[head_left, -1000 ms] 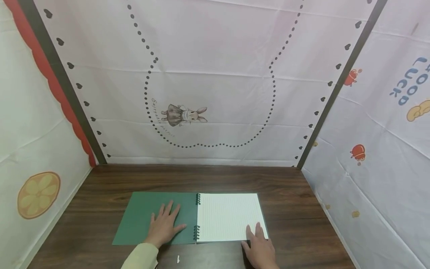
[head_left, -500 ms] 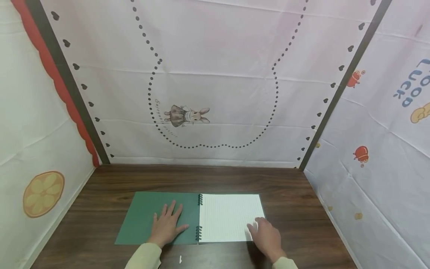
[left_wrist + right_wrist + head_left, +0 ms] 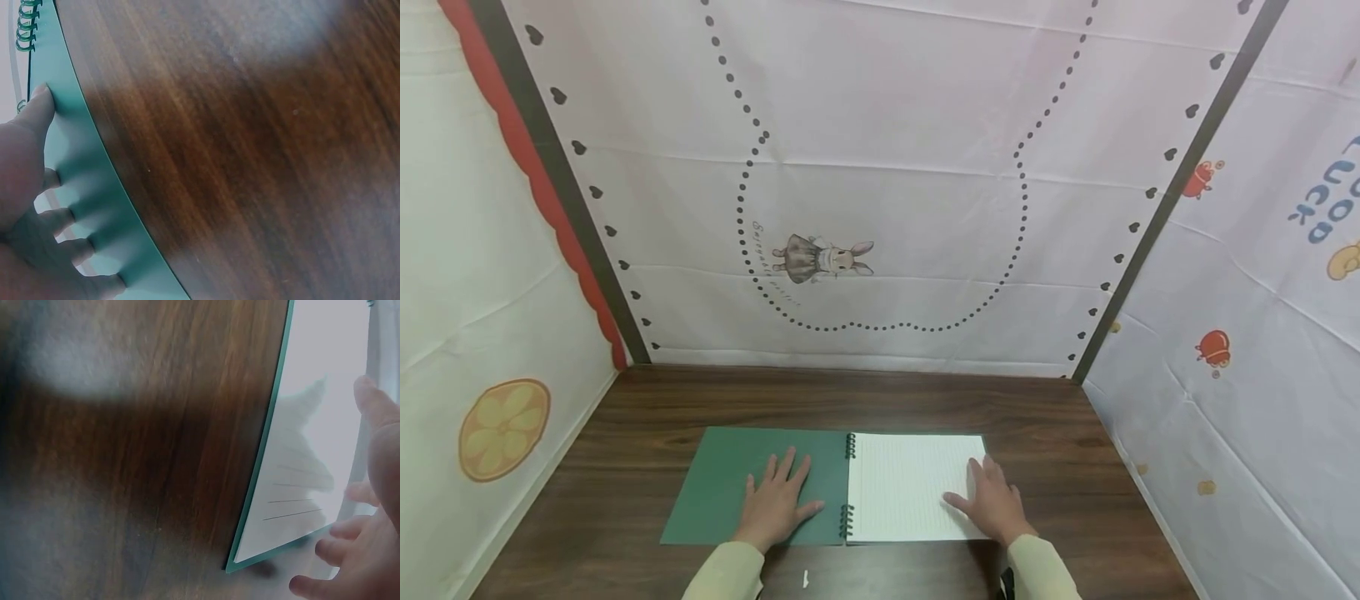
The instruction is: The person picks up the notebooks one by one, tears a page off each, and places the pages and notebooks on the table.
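Note:
A spiral-bound notebook [image 3: 910,492] lies open on the table, its green cover [image 3: 700,508] flat at the left and a lined white page at the right. My left hand [image 3: 773,510] rests on that cover with fingers spread; in the left wrist view its thumb and fingertips touch the green surface. Over the right part of the page is my right hand [image 3: 996,504], fingers extended and thumb pointing toward the rings. The right wrist view has this hand [image 3: 375,487] at the page's edge, casting a shadow on the paper. Whether its fingertips touch the paper, I cannot tell.
The notebook lies on a dark wood-grain table [image 3: 850,396]. A small white scrap [image 3: 806,578] is near the table's front, below the rings. Printed fabric walls [image 3: 895,208] enclose the back and both sides.
My right hand lifted from the page's lower right corner, its fingers bending, then moved farther up along the page's right edge and straightened them. The left hand stayed on the cover. The view shifted slightly.

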Demonstrator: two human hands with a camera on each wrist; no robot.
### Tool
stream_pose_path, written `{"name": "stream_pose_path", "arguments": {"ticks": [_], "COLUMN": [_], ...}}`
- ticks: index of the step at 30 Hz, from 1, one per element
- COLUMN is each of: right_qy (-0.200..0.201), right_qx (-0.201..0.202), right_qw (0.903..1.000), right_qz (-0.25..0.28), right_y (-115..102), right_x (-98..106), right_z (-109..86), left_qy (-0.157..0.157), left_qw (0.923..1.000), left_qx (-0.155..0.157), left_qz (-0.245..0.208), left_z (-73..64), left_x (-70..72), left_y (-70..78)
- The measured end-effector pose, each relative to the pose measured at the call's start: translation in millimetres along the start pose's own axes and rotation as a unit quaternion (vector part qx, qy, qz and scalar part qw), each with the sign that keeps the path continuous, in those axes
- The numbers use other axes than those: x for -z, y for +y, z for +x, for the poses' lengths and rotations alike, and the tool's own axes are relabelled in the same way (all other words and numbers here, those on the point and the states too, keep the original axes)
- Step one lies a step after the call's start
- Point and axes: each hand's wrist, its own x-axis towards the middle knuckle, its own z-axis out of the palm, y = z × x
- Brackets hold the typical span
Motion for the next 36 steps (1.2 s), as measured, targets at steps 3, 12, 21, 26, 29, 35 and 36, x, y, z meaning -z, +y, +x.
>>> {"name": "stream_pose_path", "arguments": {"ticks": [3,12,21,26,29,35,36], "right_qy": [-0.009,-0.004,-0.019,-0.019,-0.015,-0.009,-0.007], "right_qx": [-0.004,0.013,0.005,0.003,0.005,-0.001,-0.001], "right_qw": [0.9999,0.9999,0.9997,0.9996,0.9997,0.9999,1.0000], "right_qz": [0.003,0.003,-0.017,-0.020,-0.018,-0.009,-0.007], "right_y": [1,3,3,2,-1,-6,-7], "right_x": [-1,-3,-6,-5,-4,-5,-5], "right_z": [6.2,21.4,28.5,29.1,29.9,32.2,32.5], "left_qy": [-0.003,-0.008,-0.013,-0.018,-0.019,-0.014,-0.012], "left_qw": [1.0000,0.9999,0.9999,0.9997,0.9997,0.9997,0.9998], "left_qx": [0.003,0.008,0.012,0.014,0.015,0.018,0.018], "left_qz": [0.003,-0.003,0.001,-0.002,-0.001,0.000,0.000], "left_z": [0.7,0.9,0.1,0.9,1.1,-0.4,-0.7], "left_x": [-1.6,-4.3,-3.8,-3.5,-3.0,0.4,1.3], "left_y": [-0.7,0.8,4.0,4.1,3.6,3.4,3.4]}}
